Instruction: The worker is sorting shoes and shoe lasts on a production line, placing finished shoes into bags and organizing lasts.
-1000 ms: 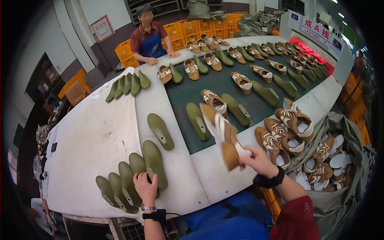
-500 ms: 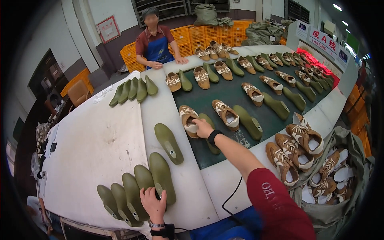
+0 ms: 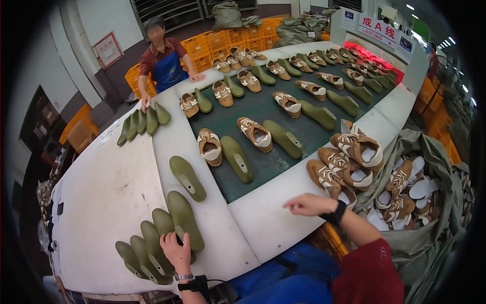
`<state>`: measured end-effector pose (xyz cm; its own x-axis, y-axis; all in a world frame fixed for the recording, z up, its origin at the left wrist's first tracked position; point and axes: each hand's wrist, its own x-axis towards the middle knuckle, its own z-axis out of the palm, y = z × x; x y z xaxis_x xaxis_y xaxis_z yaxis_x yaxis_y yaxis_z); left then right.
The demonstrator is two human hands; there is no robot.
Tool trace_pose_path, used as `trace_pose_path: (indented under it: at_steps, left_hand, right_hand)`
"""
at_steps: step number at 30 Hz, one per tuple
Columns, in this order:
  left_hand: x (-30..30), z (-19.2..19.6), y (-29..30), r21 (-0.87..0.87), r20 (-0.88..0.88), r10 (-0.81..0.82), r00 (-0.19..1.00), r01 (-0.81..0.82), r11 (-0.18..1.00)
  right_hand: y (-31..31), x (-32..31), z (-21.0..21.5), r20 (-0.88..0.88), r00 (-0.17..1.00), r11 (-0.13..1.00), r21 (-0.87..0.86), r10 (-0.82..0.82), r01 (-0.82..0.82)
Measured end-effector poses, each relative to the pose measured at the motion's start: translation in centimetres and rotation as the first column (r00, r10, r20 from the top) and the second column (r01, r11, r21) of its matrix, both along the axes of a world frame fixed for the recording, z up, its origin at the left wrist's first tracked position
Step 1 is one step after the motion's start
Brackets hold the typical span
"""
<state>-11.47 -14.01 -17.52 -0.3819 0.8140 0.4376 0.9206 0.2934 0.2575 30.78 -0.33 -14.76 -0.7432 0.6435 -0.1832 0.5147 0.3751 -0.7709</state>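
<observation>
My left hand (image 3: pixel 177 252) is closed over the heel end of a large green shoe last (image 3: pixel 184 215), which lies on the white tabletop at the near left. Tight against it on the left is a row of several more green lasts (image 3: pixel 144 248). My right hand (image 3: pixel 310 204) is empty over the white near border, index finger stretched out and the others loosely bent. Its nearest things are the piled brown sneakers (image 3: pixel 331 178) with white stripes. On the green belt, a brown sneaker (image 3: pixel 209 147) sits beside a green last (image 3: pixel 236 158).
Pairs of sneakers and lasts line the green belt (image 3: pixel 202 126). One last (image 3: pixel 187 177) lies alone on the white border. Across the table a co-worker (image 3: pixel 167 61) in a blue apron touches a far group of lasts (image 3: pixel 144 121). A grey sack (image 3: pixel 430 233) of sneakers stands at right.
My right hand has let go of the sneaker on the belt and drawn back right, toward the pile. My left hand stays on the last. The co-worker's hand has reached the far lasts.
</observation>
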Motion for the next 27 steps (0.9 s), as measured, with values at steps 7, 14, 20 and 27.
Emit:
trace_pose_path:
  at_steps: [7, 14, 20, 27]
  left_hand:
    - [-0.7, -0.1, 0.1, 0.047, 0.087, -0.036, 0.996, 0.032, 0.998]
    - [-0.2, -0.2, -1.2, 0.005, 0.051, -0.003, 0.999, 0.003, 1.000]
    - [0.2, 0.0, -1.2, -0.008, 0.060, 0.023, 0.998, -0.023, 1.000]
    - [0.0, 0.5, -0.9, -0.015, 0.061, 0.039, 0.997, -0.038, 0.999]
  right_hand:
    - [0.6, -0.4, -0.7, 0.098, 0.984, 0.986, 0.060, 0.146, -0.152]
    - [17.3, -6.6, -1.8, 0.543, 0.757, 0.889, 0.445, -0.362, 0.107]
    - [24.7, -9.3, -8.3, 0.343, 0.786, 0.841, 0.378, -0.515, 0.386]
    - [24.8, -19.7, -3.4, 0.016, 0.976, 0.885, 0.426, -0.216, 0.189]
